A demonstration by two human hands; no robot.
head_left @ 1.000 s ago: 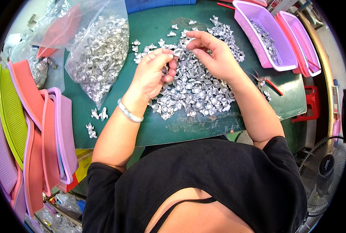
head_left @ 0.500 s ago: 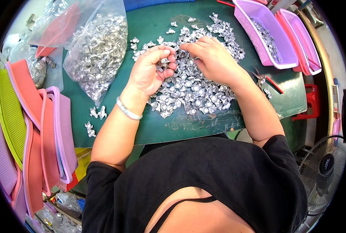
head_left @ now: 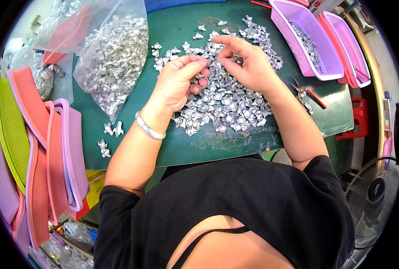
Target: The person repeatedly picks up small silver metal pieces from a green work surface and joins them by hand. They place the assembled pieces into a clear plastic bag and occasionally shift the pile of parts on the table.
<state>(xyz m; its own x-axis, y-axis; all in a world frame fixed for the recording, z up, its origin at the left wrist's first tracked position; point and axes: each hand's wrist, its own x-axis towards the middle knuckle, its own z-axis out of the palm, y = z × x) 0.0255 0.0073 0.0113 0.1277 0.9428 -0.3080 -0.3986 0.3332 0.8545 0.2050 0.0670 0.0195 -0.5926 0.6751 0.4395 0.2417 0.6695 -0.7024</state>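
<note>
A heap of small silver metal castings point(head_left: 228, 105) lies on the green table between and below my hands. My left hand point(head_left: 177, 83), a pale bangle point(head_left: 149, 126) on its wrist, is held over the heap's left side. Its fingers are curled around silver castings, partly showing beneath the thumb. To its right, my right hand point(head_left: 251, 67) hovers over the heap with the index finger stretched out. Thumb and another finger come together at their tips; whatever sits between them is too small to make out. The two hands are slightly apart.
A clear plastic bag point(head_left: 114, 62) full of castings stands at left, beside stacked colored baskets point(head_left: 42, 166). A purple basket point(head_left: 327, 54) holding castings is at the far right. Red-handled cutters point(head_left: 315, 97) lie near the table's right side, and a fan point(head_left: 370, 201) stands beyond.
My right hand has shifted slightly right and down, its index finger now raised apart from the thumb. My left hand has turned slightly, its thumb reaching farther right over the castings.
</note>
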